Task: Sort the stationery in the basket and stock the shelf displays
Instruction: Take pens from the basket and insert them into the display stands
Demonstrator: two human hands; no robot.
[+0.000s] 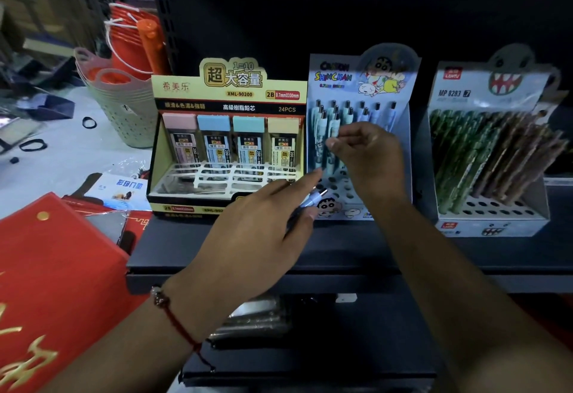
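Note:
A Crayon Shin-chan pencil display box (347, 79) stands on the dark shelf (310, 250), with several pale blue mechanical pencils in its back rows and open holes in front. My right hand (369, 156) pinches one pale blue pencil (333, 132) upright over the box. My left hand (263, 222) sits low in front of the box and grips a few more pencils (314, 198), their metal tips pointing up to the right.
A yellow lead-refill display (229, 94) stands left of the pencil box, and a green-and-brown pencil display (483, 150) to the right. Stacked baskets (124, 104) and red buckets (130, 39) are at far left. A red box (52, 268) lies at lower left.

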